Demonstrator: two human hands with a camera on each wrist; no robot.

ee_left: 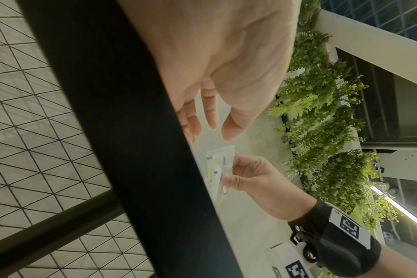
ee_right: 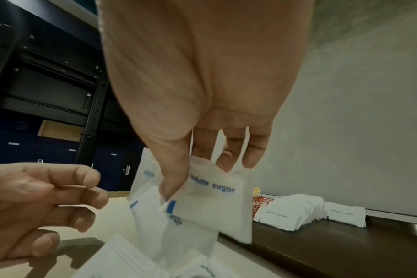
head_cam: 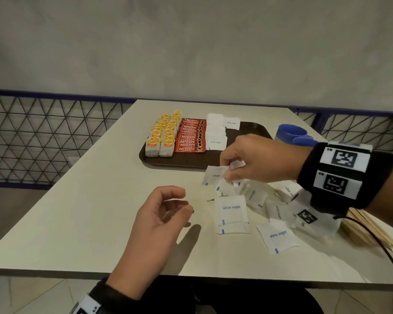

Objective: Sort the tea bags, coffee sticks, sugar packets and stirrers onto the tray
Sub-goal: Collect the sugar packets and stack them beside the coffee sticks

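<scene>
Just off the tray's (head_cam: 254, 130) six o'clock edge, your right hand (head_cam: 259, 159) is pinching several sugar packets (head_cam: 214, 174) for its white row; your left hand (head_cam: 161, 214) is hovering loosely curled, empty.

We see a pale table (head_cam: 82, 200) carrying a tray, loose packets, stirrers and a cup.

Toward the far side we find a dark brown tray (head_cam: 247, 130) lying flat on the table. On the near right we count a scatter of loose white sugar packets (head_cam: 232, 214) lying directly on the tabletop, some overlapping, several with "white sugar" printed in blue. At the right edge we see a bundle of wooden stirrers (head_cam: 368, 232) lying on the table just beside those packets. Beyond them, right of the tray, we see a blue cup (head_cam: 290, 134) standing near the far right corner.
</scene>
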